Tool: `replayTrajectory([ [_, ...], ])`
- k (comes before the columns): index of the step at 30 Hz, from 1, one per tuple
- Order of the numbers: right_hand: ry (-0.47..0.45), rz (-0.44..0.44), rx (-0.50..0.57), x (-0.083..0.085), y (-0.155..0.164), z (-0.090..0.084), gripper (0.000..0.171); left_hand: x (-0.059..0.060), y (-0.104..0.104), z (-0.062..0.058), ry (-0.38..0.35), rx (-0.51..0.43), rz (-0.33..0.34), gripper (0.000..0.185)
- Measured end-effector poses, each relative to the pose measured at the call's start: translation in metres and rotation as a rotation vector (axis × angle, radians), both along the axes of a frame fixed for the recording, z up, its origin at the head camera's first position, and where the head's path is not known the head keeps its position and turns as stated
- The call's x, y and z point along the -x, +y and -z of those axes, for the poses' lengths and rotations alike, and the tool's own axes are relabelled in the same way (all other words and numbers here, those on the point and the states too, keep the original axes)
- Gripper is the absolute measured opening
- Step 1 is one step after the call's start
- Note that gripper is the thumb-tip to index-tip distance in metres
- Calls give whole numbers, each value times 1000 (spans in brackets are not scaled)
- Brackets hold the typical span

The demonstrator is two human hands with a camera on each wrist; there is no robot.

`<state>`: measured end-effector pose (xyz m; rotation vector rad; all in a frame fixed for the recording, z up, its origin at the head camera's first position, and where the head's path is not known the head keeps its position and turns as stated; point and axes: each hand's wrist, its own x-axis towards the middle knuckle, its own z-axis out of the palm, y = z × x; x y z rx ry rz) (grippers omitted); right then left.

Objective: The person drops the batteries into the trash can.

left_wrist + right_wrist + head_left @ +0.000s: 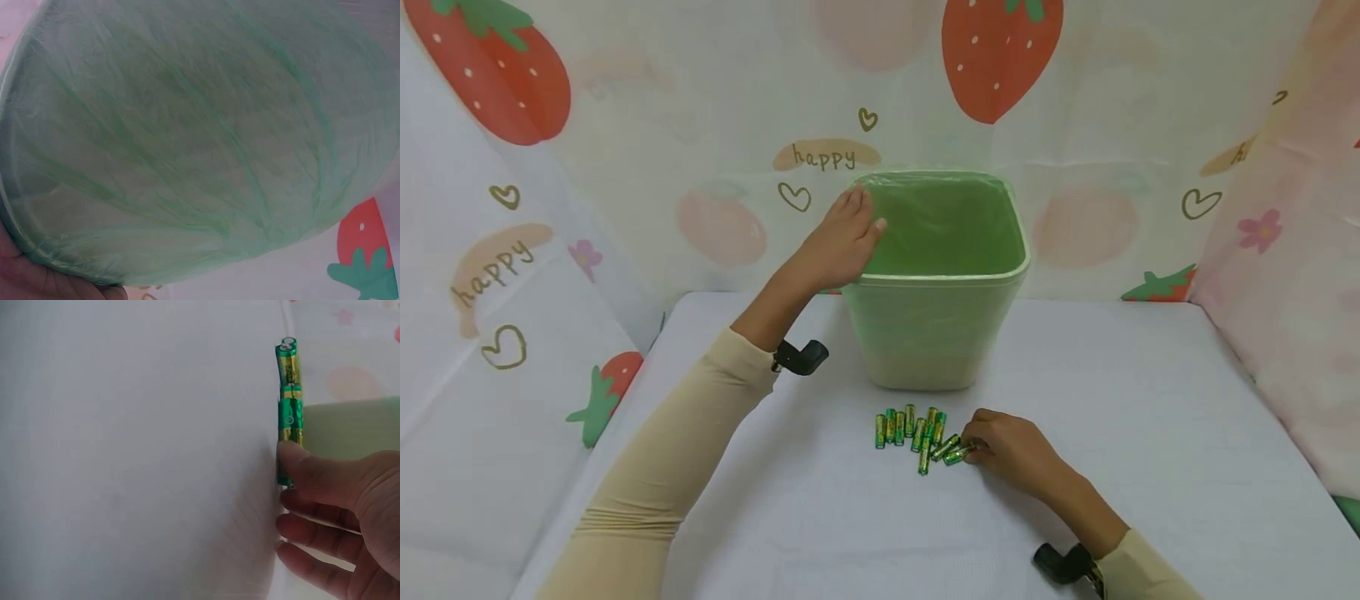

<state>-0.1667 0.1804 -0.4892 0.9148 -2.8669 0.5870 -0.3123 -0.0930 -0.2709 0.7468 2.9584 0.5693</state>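
A pale bin (940,333) lined with a green bag (187,137) stands on the white table. My left hand (861,217) holds its left rim, thumb over the inside and fingers along the outside; only the palm edge (37,281) shows in the left wrist view. Several green and gold batteries (913,429) lie in a cluster in front of the bin. My right hand (976,446) is at the right end of the cluster, its curled fingers and thumb pinching one battery (958,454). In the right wrist view the thumb lies on that battery (289,412), with another in line behind it.
The white table (1150,417) is enclosed by strawberry-print cloth walls (700,125) at the back and on both sides. Black wrist camera mounts (801,357) sit on both forearms. Bare tabletop stretches left and right of the batteries.
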Motion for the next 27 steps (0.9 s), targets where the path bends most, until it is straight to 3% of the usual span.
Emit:
replayTrajectory([
  [7, -35, -43, 24, 2, 5, -4, 16, 1, -1, -1, 14, 11, 1, 65],
  [14, -4, -59, 40, 1, 7, -12, 15, 0, 0, -3, 13, 20, -2, 64],
  [27, 158, -114, 88, -3, 10, -58, 17, 4, 2, -1, 1, 11, -4, 64],
])
